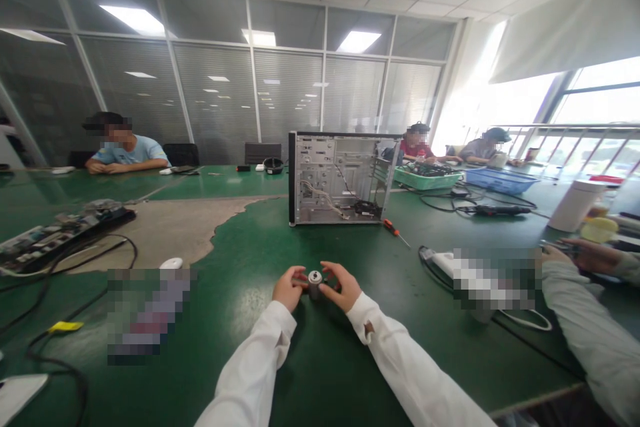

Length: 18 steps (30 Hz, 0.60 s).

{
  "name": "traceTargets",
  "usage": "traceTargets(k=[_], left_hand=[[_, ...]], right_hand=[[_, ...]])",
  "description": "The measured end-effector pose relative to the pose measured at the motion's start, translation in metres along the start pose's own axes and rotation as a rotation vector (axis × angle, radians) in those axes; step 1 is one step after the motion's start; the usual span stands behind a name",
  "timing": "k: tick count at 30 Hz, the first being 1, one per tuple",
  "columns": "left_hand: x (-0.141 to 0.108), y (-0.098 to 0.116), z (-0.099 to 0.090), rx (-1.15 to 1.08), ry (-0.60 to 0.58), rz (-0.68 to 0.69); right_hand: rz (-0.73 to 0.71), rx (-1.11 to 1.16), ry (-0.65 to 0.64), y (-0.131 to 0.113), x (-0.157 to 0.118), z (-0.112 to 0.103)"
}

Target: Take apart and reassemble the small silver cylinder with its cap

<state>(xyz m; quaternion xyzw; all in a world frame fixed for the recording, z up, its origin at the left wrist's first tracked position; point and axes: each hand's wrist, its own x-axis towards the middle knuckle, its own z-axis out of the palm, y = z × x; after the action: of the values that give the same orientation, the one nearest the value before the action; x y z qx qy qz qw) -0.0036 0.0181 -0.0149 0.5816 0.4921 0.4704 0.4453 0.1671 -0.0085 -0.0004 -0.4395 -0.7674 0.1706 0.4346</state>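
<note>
A small grey metal cylinder (315,285), with a dark hole or slot in its pale top, stands upright on the green table in front of me. My left hand (290,288) curves in from its left side, thumb and fingers apart, the tips at or very near the metal. On the other side, my right hand (343,287) makes an open C shape with the thumb tip close to the cylinder. Whether the fingertips touch it, I cannot tell. Beyond my hands stands an open computer case (340,177), with cables and a dark fan inside.
An orange-handled screwdriver (393,228) lies by the case. Left are circuit boards (65,230), black cables and a blurred-out long item (153,317). A white power strip (470,273), green basket (430,180) and blue basket (500,180) are right. A co-worker's sleeved arm (575,307) reaches in nearby.
</note>
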Motion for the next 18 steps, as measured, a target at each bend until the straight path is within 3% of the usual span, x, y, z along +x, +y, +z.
traceTargets(k=[4, 8, 14, 18], left_hand=[[-0.005, 0.004, 0.005, -0.078, -0.094, -0.009], [-0.006, 0.006, 0.007, -0.134, -0.100, -0.033], [-0.001, 0.007, 0.007, -0.166, -0.087, -0.039], [0.001, 0.007, 0.007, -0.186, -0.078, -0.049]], right_hand=[[-0.062, -0.053, -0.100, -0.025, -0.013, -0.003], [0.005, -0.095, -0.116, -0.030, -0.032, -0.026], [0.117, -0.257, 0.053, 0.004, -0.096, -0.085], [0.366, -0.443, 0.284, 0.037, -0.151, -0.140]])
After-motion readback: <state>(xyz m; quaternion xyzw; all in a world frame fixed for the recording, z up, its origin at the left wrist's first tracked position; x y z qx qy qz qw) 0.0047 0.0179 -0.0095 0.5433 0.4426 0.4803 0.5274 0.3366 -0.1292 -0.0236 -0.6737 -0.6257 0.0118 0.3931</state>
